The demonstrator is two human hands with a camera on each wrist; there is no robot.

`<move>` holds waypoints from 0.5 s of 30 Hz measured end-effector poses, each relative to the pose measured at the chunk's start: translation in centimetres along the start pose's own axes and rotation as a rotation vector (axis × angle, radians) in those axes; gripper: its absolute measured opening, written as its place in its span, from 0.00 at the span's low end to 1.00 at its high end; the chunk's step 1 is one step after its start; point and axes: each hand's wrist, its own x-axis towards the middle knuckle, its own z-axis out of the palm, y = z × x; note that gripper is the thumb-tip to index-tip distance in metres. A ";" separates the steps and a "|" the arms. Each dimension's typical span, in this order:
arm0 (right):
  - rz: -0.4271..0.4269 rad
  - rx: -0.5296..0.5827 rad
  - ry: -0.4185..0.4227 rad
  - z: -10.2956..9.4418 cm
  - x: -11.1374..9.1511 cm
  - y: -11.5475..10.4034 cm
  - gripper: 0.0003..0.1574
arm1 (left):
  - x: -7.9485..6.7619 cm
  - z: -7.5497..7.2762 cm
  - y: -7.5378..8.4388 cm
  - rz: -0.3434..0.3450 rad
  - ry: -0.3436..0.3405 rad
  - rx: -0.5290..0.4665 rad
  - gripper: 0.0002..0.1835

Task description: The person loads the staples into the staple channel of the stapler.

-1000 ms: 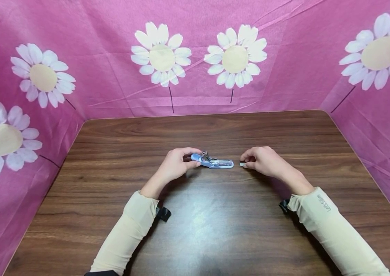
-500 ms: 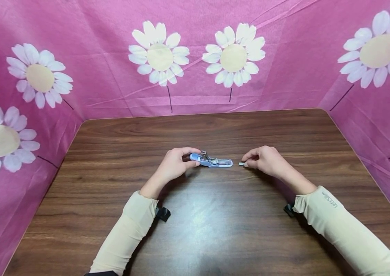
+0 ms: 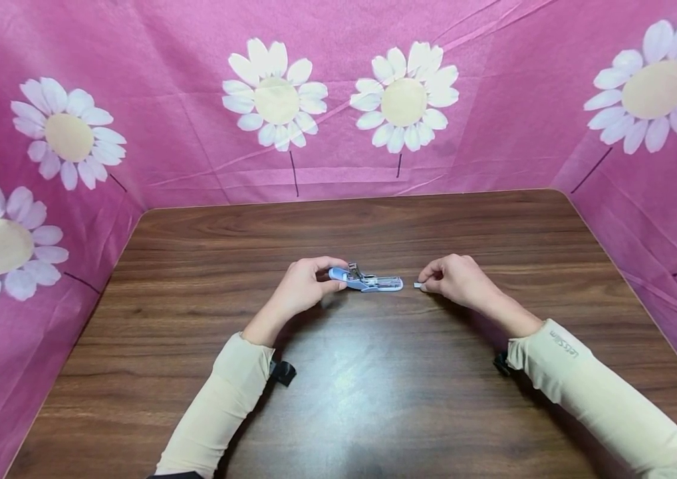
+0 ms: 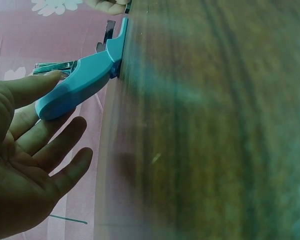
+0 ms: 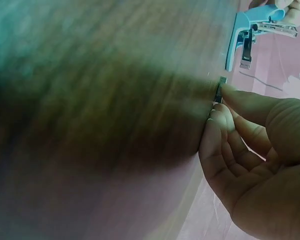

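Observation:
A light blue stapler (image 3: 383,286) lies on the table, its top arm swung back and the metal magazine exposed. My left hand (image 3: 300,287) grips its rear end between thumb and fingers; in the left wrist view the thumb presses the side of the blue body (image 4: 85,80). Just right of the stapler, my right hand (image 3: 457,281) pinches a small strip of staples (image 3: 417,285) close to the tabletop. In the right wrist view the strip (image 5: 220,90) sits between thumb and fingertips, a short gap away from the stapler's front end.
The wood-grain table (image 3: 338,399) reaches back to a pink cloth (image 3: 338,173) printed with white daisies, which also hangs at both sides. A black band (image 3: 283,372) is on the left wrist, and another (image 3: 501,363) on the right.
The right hand has shifted very slightly, and more of the staple strip shows past its fingertips. The left hand and the stapler stay almost still.

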 end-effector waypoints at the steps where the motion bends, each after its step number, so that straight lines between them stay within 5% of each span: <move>1: -0.003 -0.006 0.001 0.0 0.0 0.0 0.03 | 0.0 0.0 0.0 0.002 0.000 0.000 0.16; 15: -0.056 -0.061 0.030 0.4 0.1 -0.2 0.04 | 0.0 0.1 0.0 -0.003 -0.006 0.018 0.17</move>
